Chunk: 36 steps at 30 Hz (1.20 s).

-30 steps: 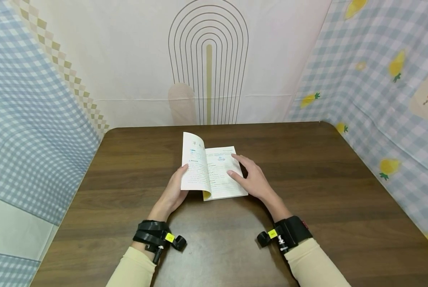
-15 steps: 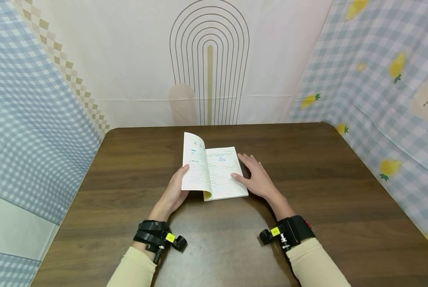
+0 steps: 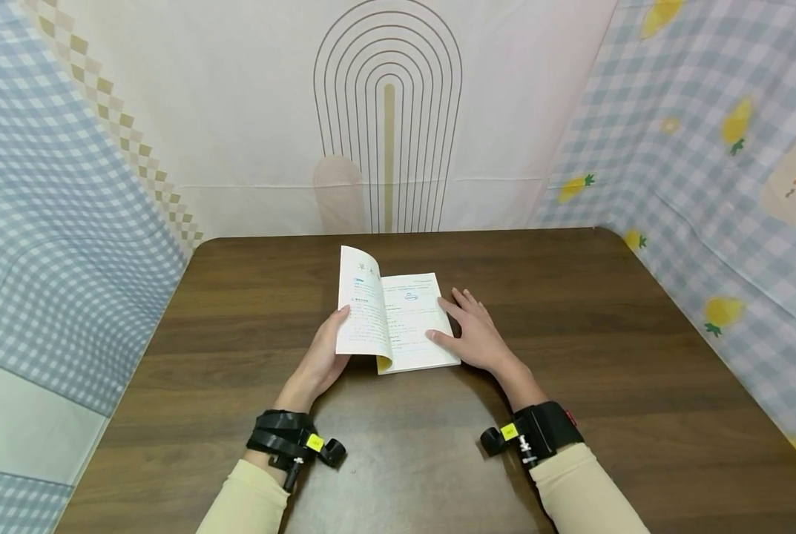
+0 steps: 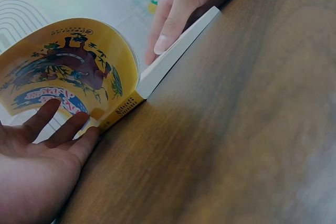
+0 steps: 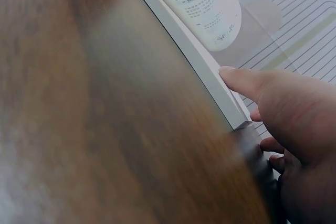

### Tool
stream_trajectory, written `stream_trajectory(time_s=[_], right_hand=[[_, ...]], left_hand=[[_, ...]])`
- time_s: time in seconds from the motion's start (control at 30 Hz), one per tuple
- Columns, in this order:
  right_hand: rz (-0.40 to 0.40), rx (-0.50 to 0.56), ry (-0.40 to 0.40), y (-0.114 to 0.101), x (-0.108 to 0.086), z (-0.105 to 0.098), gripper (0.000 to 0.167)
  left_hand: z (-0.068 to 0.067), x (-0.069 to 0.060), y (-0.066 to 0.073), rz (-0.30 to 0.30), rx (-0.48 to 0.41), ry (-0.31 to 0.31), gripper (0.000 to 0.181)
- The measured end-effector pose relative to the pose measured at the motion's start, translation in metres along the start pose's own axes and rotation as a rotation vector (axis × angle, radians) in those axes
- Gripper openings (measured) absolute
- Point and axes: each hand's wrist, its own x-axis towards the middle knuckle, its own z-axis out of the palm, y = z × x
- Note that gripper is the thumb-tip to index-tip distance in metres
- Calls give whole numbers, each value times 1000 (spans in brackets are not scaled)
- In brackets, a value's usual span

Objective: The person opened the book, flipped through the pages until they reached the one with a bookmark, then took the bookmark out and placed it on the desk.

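Note:
An open paperback book (image 3: 414, 326) lies on the table, printed pages facing up. Its left side, the yellow illustrated cover (image 4: 113, 51) with pages, is raised and curved. My left hand (image 3: 322, 357) holds that side, its thumb on the page edge and its other fingers behind the cover, as the left wrist view shows. At the right side of the book is my right hand (image 3: 481, 337), fingers mostly straight and spread. Its thumb rests on the right page near the edge, the index fingertip is at the page's edge, and the remaining fingers extend past the book.
The brown wooden table (image 3: 251, 289) extends around the book. A white cloth with arch lines (image 3: 257, 133) hangs behind it. Blue checked cloths hang at the left (image 3: 57, 208) and right (image 3: 678, 170). Black camera straps circle both wrists.
My right hand has shifted slightly right, its index fingertip moving from on the page to its edge, then a little back left. The left hand and book look almost unmoved.

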Motion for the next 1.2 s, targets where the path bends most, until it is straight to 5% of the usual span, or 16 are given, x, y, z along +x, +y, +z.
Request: stream_trajectory(time_s=[1.2], right_hand=[[13,-13,-8,1,1,1,83]], left_hand=[[-2,1,0,-4,-3,-17,59]])
